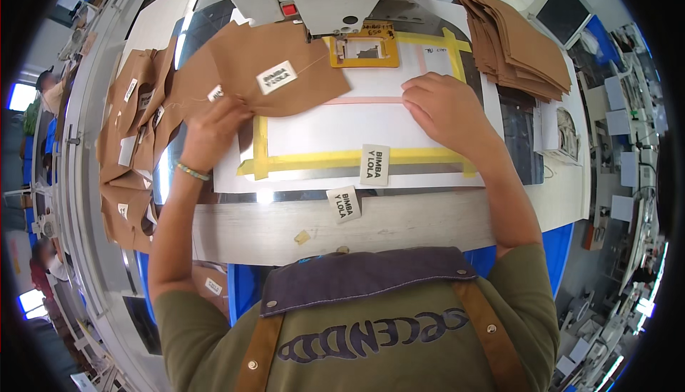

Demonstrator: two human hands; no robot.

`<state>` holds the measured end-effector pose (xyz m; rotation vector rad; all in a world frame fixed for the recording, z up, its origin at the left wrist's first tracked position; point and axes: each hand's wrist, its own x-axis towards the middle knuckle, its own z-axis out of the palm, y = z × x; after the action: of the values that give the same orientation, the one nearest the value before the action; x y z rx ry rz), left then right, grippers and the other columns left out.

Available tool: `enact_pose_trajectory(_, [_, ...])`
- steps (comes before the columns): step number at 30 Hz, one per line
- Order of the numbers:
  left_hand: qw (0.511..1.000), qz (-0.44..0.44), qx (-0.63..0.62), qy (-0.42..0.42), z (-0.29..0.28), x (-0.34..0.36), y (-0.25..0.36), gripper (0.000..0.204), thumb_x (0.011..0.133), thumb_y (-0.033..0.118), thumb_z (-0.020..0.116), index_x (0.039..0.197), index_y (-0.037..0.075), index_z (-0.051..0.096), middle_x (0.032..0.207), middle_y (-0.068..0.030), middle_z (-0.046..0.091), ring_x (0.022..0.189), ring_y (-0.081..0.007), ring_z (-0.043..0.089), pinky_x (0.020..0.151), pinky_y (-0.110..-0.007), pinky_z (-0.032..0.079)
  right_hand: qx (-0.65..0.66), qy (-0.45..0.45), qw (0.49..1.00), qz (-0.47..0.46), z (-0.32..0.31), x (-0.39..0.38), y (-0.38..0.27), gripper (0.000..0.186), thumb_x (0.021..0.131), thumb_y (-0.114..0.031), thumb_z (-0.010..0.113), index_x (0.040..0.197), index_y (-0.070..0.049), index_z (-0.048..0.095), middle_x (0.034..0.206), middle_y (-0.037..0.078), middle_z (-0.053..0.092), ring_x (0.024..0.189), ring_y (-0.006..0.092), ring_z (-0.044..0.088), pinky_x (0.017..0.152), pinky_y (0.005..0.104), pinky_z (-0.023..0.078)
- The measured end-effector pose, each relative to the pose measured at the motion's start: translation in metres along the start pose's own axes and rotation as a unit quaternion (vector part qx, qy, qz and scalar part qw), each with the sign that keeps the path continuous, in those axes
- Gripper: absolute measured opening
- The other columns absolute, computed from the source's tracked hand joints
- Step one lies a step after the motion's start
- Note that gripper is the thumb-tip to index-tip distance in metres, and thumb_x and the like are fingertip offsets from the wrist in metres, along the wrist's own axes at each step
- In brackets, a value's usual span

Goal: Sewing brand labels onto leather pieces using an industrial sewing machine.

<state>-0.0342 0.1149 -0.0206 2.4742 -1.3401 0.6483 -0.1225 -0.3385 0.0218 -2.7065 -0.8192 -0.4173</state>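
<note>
1 brown fabric panel (314, 67), pinched by the left hand (214, 131), is best smoothed flat, the empty right hand (444, 110) half-curled near the white sheet's (342, 129) right edge.

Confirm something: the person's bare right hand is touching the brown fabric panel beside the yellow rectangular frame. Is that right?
Wrong hand: the head view shows the bare left hand touching the brown fabric panel beside the yellow rectangular frame. The bare right hand is over the flat white sheet, apart from that panel.
</note>
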Motion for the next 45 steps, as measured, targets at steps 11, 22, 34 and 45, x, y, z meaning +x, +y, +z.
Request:
enact_pose_trajectory(11, [0.982,-0.185,0.004,0.019,-0.017,0.016,-0.020,0.041,0.097,0.010,0.071,0.138,0.008,0.072,0.145,-0.0126,0.070,0.129,-0.0368,0.068,0.108,-0.044,0.055,0.066,-0.043,0.997,0.024,-0.020,-0.011,-0.020,0.017,0.098,-0.017,0.075,0.108,-0.004,0.077,0.110,0.010,0.078,0.102,0.0330,0.073,0.087,0.0423,0.059])
enact_pose_trajectory(22, [0.976,-0.164,0.094,-0.106,0.045,-0.015,-0.099,0.068,0.114,0.057,0.044,0.176,0.029,0.033,0.183,0.0012,0.029,0.170,-0.0265,0.022,0.135,-0.053,0.018,0.162,-0.121,0.979,-0.025,-0.009,-0.018,-0.058,0.028,0.092,-0.018,0.080,0.117,-0.006,0.077,0.115,0.008,0.074,0.103,0.0303,0.072,0.085,0.0430,0.058])
enact_pose_trajectory(34, [0.957,-0.032,-0.276,-0.088,-0.005,0.048,0.146,0.055,0.080,0.033,0.094,0.123,0.005,0.073,0.114,-0.0129,0.068,0.104,-0.0344,0.066,0.091,-0.045,0.057,0.127,-0.112,0.981,-0.089,0.004,-0.023,-0.060,0.032,0.087,-0.013,0.082,0.117,-0.009,0.075,0.124,0.007,0.072,0.114,0.0287,0.067,0.093,0.0447,0.055])
enact_pose_trajectory(45, [0.875,-0.133,-0.431,-0.178,-0.002,0.047,0.181,0.016,0.089,0.002,0.085,0.100,0.003,0.073,0.095,-0.0100,0.066,0.079,-0.0267,0.064,0.071,-0.040,0.053,-0.001,-0.009,0.999,0.037,-0.052,-0.041,0.005,0.029,0.092,0.003,0.071,0.117,-0.008,0.080,0.140,0.005,0.073,0.124,0.0306,0.070,0.098,0.0405,0.059])
